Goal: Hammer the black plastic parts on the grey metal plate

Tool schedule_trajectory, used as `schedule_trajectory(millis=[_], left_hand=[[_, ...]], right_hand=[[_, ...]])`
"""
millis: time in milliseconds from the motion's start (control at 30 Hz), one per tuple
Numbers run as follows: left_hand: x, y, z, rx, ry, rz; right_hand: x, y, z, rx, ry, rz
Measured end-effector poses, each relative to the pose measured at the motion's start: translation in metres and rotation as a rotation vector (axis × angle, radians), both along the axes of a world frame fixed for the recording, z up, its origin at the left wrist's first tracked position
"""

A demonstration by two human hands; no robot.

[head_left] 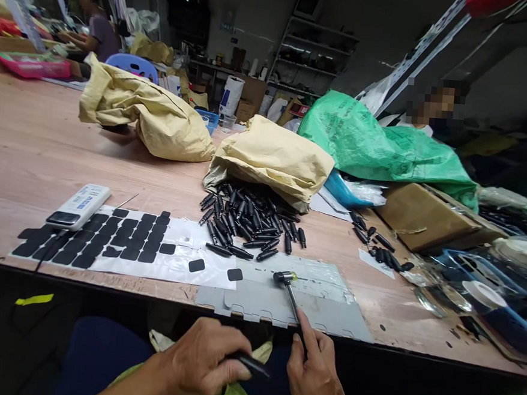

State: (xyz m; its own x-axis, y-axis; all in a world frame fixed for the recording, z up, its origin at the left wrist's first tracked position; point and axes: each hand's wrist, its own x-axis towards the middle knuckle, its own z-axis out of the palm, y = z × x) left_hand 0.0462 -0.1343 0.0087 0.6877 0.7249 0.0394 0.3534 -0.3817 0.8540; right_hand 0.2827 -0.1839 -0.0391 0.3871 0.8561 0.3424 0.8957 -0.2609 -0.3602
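My left hand (pixel 204 362) is below the table's front edge, closed round a slim black plastic part (pixel 252 364) that sticks out to the right. My right hand (pixel 314 375) is beside it, gripping the handle of a small hammer (pixel 288 285) whose head rests on a grey mat (pixel 278 304) at the table edge. A heap of the same black parts (pixel 248 220) lies on the table just beyond, spilling from a yellow sack (pixel 275 156). To the left lies a white sheet with several black adhesive pads (pixel 107 238).
A white remote-like device (pixel 79 206) rests on the sheet's left end. A second yellow sack (pixel 143 114), a green bag (pixel 380 142) and a cardboard box (pixel 429 218) sit farther back. More black parts (pixel 377 244) lie right. Two people sit at the far side.
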Motion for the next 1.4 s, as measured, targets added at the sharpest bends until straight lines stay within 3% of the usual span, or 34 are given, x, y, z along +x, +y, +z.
schedule_trajectory(millis=[67,200,267,333,400,500,533,600,700,767,833,1133,1400], left_hand=[[-0.008,-0.011,-0.024,-0.036,0.162,0.034],[-0.022,-0.008,-0.085,-0.215,0.477,0.26],[-0.026,-0.002,-0.095,-0.296,0.563,0.27],[-0.028,0.001,-0.082,-0.309,0.579,0.186],[-0.027,0.005,-0.049,-0.265,0.496,0.037],[-0.022,0.021,0.004,-0.219,0.215,-0.253],[-0.02,0.03,0.016,-0.192,0.144,-0.266],[-0.017,0.056,0.026,-0.045,0.093,-0.099],[-0.016,0.098,0.014,0.311,0.2,0.284],[-0.016,0.119,-0.001,0.473,0.289,0.368],[-0.016,0.129,-0.011,0.541,0.337,0.371],[0.004,0.102,-0.008,0.438,0.317,0.3],[0.017,0.104,-0.021,0.246,0.213,0.325]], right_hand=[[-0.001,0.001,0.002,0.01,0.01,0.007],[0.001,0.002,0.004,-0.005,0.007,0.025],[0.002,0.002,0.003,-0.024,0.0,0.015],[0.002,0.002,0.001,-0.045,-0.008,-0.004],[0.002,0.002,0.0,-0.06,-0.019,-0.018],[0.002,0.002,-0.001,-0.057,-0.039,-0.02],[0.002,0.002,-0.002,-0.053,-0.044,-0.019],[0.002,0.002,-0.003,-0.05,-0.044,-0.014],[0.004,0.002,-0.005,-0.043,-0.039,-0.007],[0.005,0.002,-0.006,-0.038,-0.047,-0.002],[0.005,0.002,-0.007,-0.038,-0.057,0.004],[0.003,0.003,-0.004,-0.019,0.016,-0.02],[0.006,0.001,0.005,0.035,0.532,0.115]])
